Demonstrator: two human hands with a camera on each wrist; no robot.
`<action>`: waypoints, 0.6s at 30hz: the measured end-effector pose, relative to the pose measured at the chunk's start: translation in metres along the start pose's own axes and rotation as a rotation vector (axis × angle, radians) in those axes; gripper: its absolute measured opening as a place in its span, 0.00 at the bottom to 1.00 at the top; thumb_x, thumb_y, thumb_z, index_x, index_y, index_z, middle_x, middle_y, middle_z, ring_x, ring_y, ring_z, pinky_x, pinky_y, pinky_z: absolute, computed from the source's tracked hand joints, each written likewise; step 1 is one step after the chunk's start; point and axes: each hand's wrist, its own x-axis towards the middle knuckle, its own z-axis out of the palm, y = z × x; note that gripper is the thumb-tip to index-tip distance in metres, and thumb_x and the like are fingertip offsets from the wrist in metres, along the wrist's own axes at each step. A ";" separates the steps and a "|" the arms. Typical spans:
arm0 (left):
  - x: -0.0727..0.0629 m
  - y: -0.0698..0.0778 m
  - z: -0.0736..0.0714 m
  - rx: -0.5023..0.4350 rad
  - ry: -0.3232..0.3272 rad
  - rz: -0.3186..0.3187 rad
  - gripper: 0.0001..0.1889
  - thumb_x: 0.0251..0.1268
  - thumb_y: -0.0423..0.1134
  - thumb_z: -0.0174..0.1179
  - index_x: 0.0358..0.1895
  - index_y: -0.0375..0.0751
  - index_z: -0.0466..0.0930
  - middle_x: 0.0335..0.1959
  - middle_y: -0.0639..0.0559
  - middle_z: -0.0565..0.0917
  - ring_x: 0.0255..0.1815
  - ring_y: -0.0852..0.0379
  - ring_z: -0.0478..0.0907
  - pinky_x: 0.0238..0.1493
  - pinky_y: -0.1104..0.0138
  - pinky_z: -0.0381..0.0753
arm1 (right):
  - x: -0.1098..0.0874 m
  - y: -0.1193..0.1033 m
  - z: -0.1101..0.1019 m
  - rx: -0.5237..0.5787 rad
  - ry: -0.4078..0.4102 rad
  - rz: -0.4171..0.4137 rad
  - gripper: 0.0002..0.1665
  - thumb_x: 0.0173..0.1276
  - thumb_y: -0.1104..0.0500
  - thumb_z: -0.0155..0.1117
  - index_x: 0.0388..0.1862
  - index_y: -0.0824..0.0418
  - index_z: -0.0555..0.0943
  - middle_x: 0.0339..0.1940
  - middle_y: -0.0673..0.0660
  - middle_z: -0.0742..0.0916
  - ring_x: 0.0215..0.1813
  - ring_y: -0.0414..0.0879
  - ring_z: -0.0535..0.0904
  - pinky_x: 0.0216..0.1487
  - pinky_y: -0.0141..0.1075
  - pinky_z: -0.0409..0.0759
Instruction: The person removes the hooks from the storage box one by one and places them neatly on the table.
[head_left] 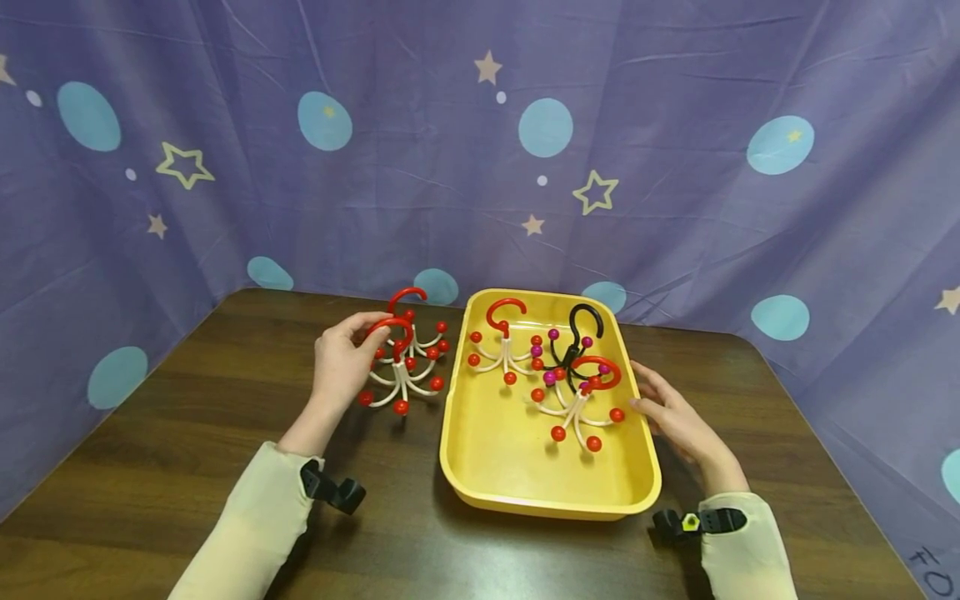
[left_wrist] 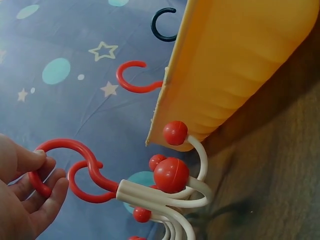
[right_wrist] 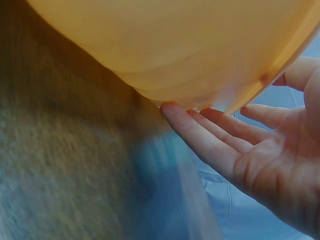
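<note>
My left hand (head_left: 341, 362) pinches the red hook of a white claw hanger (head_left: 402, 379) with red ball tips, left of the yellow tray. Behind it stands another red-and-white claw hanger (head_left: 412, 329), partly hidden. Inside the yellow tray (head_left: 495, 467) are two more red-hooked hangers, one at the back left (head_left: 506, 354) and one towards the right (head_left: 576, 408). A black claw hanger (head_left: 573, 354) with magenta ball tips is behind the latter and partly covered by it. Along the tray's right side, my right hand (right_wrist: 280, 155) touches the outer wall with extended fingers, thumb by the rim.
The brown wooden table (head_left: 187, 467) carries everything. A purple curtain (head_left: 420, 167) with stars and blue ovals hangs behind it. Black straps with small devices sit on the left wrist (head_left: 330, 487) and right wrist (head_left: 697, 522).
</note>
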 end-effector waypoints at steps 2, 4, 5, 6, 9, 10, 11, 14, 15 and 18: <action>-0.001 -0.001 0.001 -0.009 -0.004 -0.003 0.10 0.57 0.38 0.62 0.42 0.43 0.84 0.26 0.46 0.84 0.20 0.71 0.72 0.20 0.77 0.69 | 0.000 0.000 0.000 0.001 0.005 0.005 0.39 0.67 0.64 0.48 0.73 0.61 0.44 0.63 0.77 0.63 0.54 0.63 0.73 0.44 0.48 0.79; -0.001 -0.001 0.002 -0.013 -0.005 0.000 0.10 0.57 0.38 0.62 0.42 0.43 0.84 0.25 0.46 0.84 0.20 0.71 0.72 0.20 0.77 0.69 | 0.000 0.000 0.000 0.001 0.004 0.006 0.39 0.67 0.64 0.48 0.73 0.61 0.44 0.63 0.77 0.63 0.54 0.63 0.74 0.44 0.48 0.79; -0.002 -0.002 0.002 -0.016 -0.005 -0.001 0.10 0.57 0.38 0.62 0.42 0.44 0.84 0.25 0.46 0.84 0.20 0.71 0.73 0.19 0.77 0.69 | 0.000 0.001 0.000 -0.001 -0.002 0.002 0.39 0.68 0.64 0.47 0.73 0.61 0.43 0.63 0.77 0.63 0.54 0.62 0.74 0.44 0.48 0.79; -0.002 -0.002 0.003 -0.015 -0.005 -0.001 0.10 0.57 0.38 0.62 0.42 0.44 0.84 0.25 0.46 0.84 0.20 0.71 0.73 0.20 0.77 0.69 | 0.000 0.001 0.001 0.001 0.001 0.003 0.39 0.67 0.64 0.47 0.72 0.61 0.44 0.62 0.77 0.63 0.53 0.62 0.74 0.44 0.48 0.79; -0.003 -0.005 0.005 -0.001 -0.004 0.004 0.10 0.57 0.38 0.62 0.42 0.43 0.84 0.26 0.47 0.85 0.22 0.71 0.73 0.22 0.77 0.69 | 0.001 0.002 0.001 0.001 0.000 0.005 0.39 0.68 0.64 0.47 0.72 0.61 0.44 0.62 0.77 0.63 0.53 0.62 0.74 0.44 0.48 0.79; -0.003 -0.005 0.006 0.003 -0.005 0.006 0.10 0.57 0.38 0.62 0.42 0.43 0.84 0.27 0.47 0.85 0.22 0.71 0.73 0.22 0.77 0.69 | 0.001 0.002 0.001 0.001 0.000 0.005 0.39 0.68 0.64 0.47 0.72 0.61 0.43 0.63 0.77 0.63 0.54 0.62 0.74 0.44 0.48 0.79; -0.003 -0.006 0.006 0.001 -0.006 0.004 0.10 0.57 0.38 0.62 0.42 0.43 0.84 0.27 0.47 0.85 0.23 0.71 0.73 0.23 0.78 0.69 | 0.001 0.002 0.000 0.000 -0.001 0.005 0.39 0.68 0.65 0.47 0.73 0.61 0.43 0.63 0.77 0.63 0.54 0.62 0.74 0.44 0.48 0.79; -0.004 -0.007 0.008 0.005 -0.010 0.005 0.10 0.57 0.37 0.62 0.42 0.42 0.83 0.29 0.47 0.85 0.24 0.69 0.74 0.24 0.78 0.69 | 0.002 0.002 0.000 -0.006 0.003 0.015 0.39 0.68 0.64 0.47 0.73 0.60 0.44 0.64 0.76 0.63 0.54 0.63 0.73 0.44 0.48 0.79; -0.004 -0.007 0.008 0.006 -0.011 0.008 0.10 0.57 0.37 0.62 0.42 0.42 0.83 0.30 0.46 0.85 0.25 0.68 0.75 0.24 0.78 0.69 | 0.002 0.001 0.000 -0.010 0.002 0.017 0.39 0.68 0.64 0.47 0.73 0.60 0.43 0.64 0.76 0.62 0.54 0.63 0.73 0.44 0.48 0.79; -0.004 -0.006 0.009 0.026 -0.016 0.015 0.10 0.56 0.37 0.63 0.42 0.42 0.84 0.32 0.47 0.85 0.27 0.63 0.75 0.24 0.77 0.68 | 0.002 0.001 0.000 -0.021 0.005 0.023 0.39 0.68 0.64 0.47 0.73 0.59 0.43 0.64 0.76 0.63 0.53 0.62 0.74 0.43 0.47 0.79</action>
